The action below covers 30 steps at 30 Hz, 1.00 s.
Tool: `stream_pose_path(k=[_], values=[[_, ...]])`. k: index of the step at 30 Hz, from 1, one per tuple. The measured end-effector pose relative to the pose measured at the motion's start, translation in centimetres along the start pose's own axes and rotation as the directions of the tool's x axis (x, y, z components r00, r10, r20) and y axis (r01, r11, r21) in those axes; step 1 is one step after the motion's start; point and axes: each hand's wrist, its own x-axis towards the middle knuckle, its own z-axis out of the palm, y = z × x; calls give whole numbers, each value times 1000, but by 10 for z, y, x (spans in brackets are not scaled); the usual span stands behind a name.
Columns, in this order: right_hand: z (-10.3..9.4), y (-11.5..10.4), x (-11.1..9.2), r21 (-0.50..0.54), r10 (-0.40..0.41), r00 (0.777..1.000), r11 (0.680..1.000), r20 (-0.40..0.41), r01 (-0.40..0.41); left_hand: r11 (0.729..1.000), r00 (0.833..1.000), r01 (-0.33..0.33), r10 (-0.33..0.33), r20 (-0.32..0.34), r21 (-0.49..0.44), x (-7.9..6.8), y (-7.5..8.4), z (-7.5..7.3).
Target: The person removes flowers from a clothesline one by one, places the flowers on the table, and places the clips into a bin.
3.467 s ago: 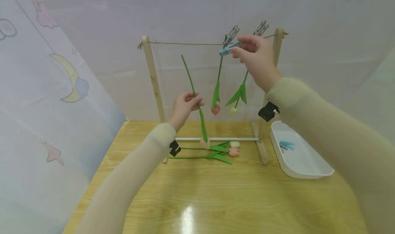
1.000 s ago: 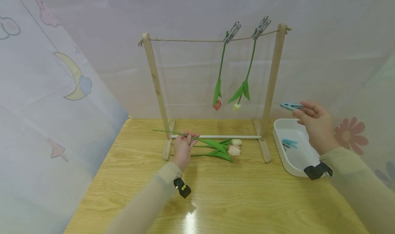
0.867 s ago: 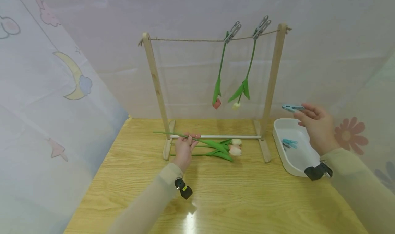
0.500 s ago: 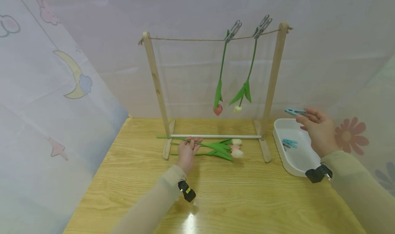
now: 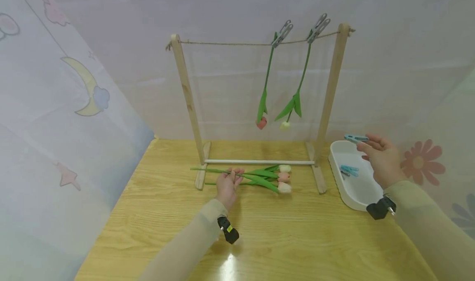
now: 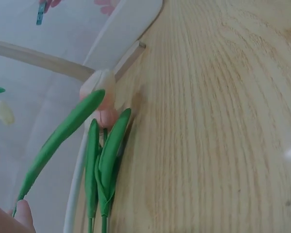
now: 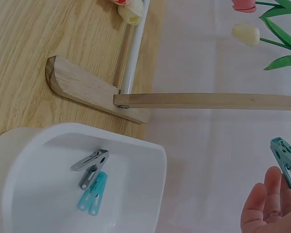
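Note:
My left hand pinches the stem of a pale tulip low over the table. The flower lies almost level, its head toward the right. Beneath and beside it, a pink tulip and a white tulip lie on the wood, their stems partly hidden by the hand. My right hand pinches a blue clothespin between thumb and fingers, above the white tray's back edge. From the rope, a red tulip and a cream tulip hang head down, each held by a grey clothespin.
A wooden rack with a left post and right post holds up the rope. A white rod joins its feet. In the white tray lie blue clothespins and grey metal ones. A patterned cloth hangs behind.
My left hand has lowered its tulip from upright below the rope to nearly flat over the others. My right hand has moved from the rope to above the tray, still pinching the blue clothespin.

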Motion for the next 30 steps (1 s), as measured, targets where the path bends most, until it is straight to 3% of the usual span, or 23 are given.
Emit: stream_pose_path(k=[20, 26, 30], values=[[-12, 25, 24, -36, 38, 999, 999, 6, -37, 992, 992, 122, -122, -3, 33, 4, -26, -2], [-15, 32, 36, -140, 66, 998, 988, -3, -66, 985, 985, 174, -174, -1, 7, 7, -30, -3], [-21, 42, 45, -308, 81, 997, 948, -18, -83, 982, 982, 188, -187, -14, 23, 6, -31, -2]])
